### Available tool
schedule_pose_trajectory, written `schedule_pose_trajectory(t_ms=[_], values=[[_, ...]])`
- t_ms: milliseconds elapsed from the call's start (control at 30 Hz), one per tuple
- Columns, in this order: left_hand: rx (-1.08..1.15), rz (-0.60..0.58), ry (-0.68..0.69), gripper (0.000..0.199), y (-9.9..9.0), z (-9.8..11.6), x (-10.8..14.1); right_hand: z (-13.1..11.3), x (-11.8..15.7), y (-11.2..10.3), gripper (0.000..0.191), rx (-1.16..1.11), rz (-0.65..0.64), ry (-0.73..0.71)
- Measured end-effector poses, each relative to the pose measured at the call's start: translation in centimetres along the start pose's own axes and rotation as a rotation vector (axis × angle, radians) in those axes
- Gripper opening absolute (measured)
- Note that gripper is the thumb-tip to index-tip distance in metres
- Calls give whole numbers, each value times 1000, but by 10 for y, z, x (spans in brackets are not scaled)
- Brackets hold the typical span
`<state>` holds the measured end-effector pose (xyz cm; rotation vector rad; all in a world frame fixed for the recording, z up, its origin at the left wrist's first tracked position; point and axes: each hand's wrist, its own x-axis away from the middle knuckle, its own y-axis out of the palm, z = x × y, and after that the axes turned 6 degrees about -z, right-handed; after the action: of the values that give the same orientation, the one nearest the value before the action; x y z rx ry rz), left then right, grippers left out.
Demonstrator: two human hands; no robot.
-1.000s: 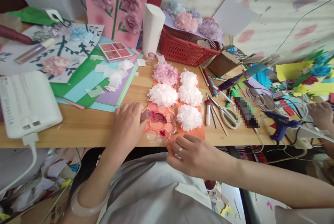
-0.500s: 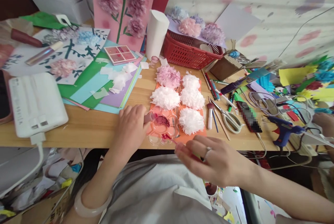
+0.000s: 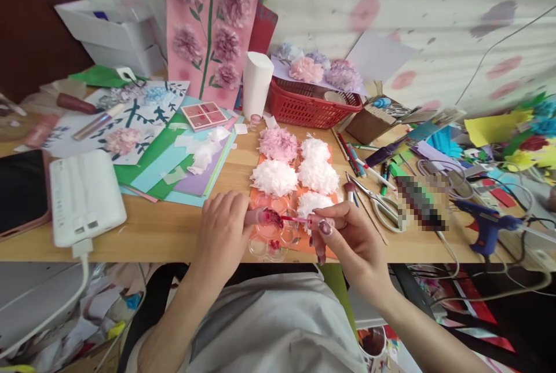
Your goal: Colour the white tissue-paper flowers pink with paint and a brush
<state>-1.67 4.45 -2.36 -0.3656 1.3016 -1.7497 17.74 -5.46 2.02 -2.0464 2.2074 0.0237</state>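
My left hand [image 3: 222, 234] is closed at the left edge of a clear flower-shaped palette [image 3: 284, 238]; a short pinkish end sticks out from it over a dark red smear, and I cannot make out what it grips. My right hand [image 3: 354, 240] pinches a thin applicator wand [image 3: 296, 219], its red tip over the smear. Beneath the palette lies an orange sheet [image 3: 299, 241]. White ruffled flowers [image 3: 274, 178] and a pink one [image 3: 278, 144] sit on this sheet, with the lowest right white flower [image 3: 313, 202] partly behind my right hand.
Scissors [image 3: 384, 211], pens and a blue glue gun [image 3: 486, 225] lie right. Behind stand a red basket [image 3: 308, 108] and white bottle [image 3: 257, 84]. Coloured papers [image 3: 150, 173], a palette box [image 3: 205, 115] and a white power bank [image 3: 87, 199] are left.
My right hand has risen from below the table's front edge and turned, bringing the wand level over the dark smear. My left hand stays beside the palette. The view has shifted.
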Motion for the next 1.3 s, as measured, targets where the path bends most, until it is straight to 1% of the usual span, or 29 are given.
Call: schedule_pose_trajectory(t_ms=[133,267,333,367,433,467,533,567,600,633,667,700,733,767,800,833,867,900,933,967,1000,1033,1067,1100,1133,1167,1233,1267,1300], values=[[18,29,38,24,-8,8,0,5,3,2,10,59,-13,-40],[1,50,64,21,-11,9,0,8,4,3,16,222,-38,-125],[-11,57,91,18,-11,10,0,5,0,3,19,361,-60,-201],[-5,61,110,18,-12,11,1,2,-3,2,20,449,-92,-257],[51,41,118,22,-15,14,1,-4,-10,1,21,641,-199,-436],[105,-15,94,26,-17,17,0,-6,-14,0,22,743,-261,-556],[232,-236,3,33,-24,22,-1,-9,-19,1,21,889,-354,-763],[270,-356,-47,35,-27,25,-2,-9,-20,2,17,903,-367,-783],[271,-439,-81,35,-31,28,-4,-8,-20,5,11,863,-365,-708],[229,-463,-95,34,-35,30,-6,-7,-20,8,9,762,-356,-540],[154,-430,-86,31,-38,33,-9,-6,-19,12,17,606,-356,-312],[65,-363,-55,29,-40,35,-11,-5,-19,16,29,430,-380,-60],[-16,-291,-19,28,-43,37,-14,-5,-19,19,38,264,-412,155],[-73,-236,11,28,-45,39,-17,-5,-20,22,43,138,-433,290],[-100,-204,14,28,-46,40,-20,-5,-21,23,44,77,-431,326],[-92,-205,-14,26,-48,40,-22,-6,-23,23,40,97,-405,263],[-41,-239,-60,23,-49,40,-24,-7,-26,20,33,194,-357,115],[59,-319,-106,21,-50,38,-26,-8,-29,17,23,345,-309,-95],[208,-456,-129,21,-51,36,-28,-9,-32,12,15,524,-290,-335],[392,-642,-126,22,-52,34,-29,-11,-35,7,12,702,-313,-573],[584,-849,-101,24,-52,31,-31,-12,-38,1,15,851,-350,-785],[745,-1038,-63,27,-53,28,-32,-14,-41,-3,18,961,-383,-948],[838,-1155,-38,28,-53,26,-33,-15,-43,-6,19,1033,-404,-1042],[833,-1163,-42,29,-54,26,-33,-17,-44,-8,19,1069,-412,-1050],[728,-1060,-72,29,-54,26,-33,-20,-45,-9,19,1069,-411,-974],[546,-887,-107,27,-54,28,-32,-22,-45,-9,18,1026,-422,-830],[136,-537,-121,22,-53,34,-28,-27,-43,-8,15,810,-477,-433],[-18,-419,-94,19,-53,37,-26,-29,-41,-6,13,644,-516,-234],[-119,-355,-51,17,-53,41,-24,-30,-39,-5,14,462,-558,-65]])
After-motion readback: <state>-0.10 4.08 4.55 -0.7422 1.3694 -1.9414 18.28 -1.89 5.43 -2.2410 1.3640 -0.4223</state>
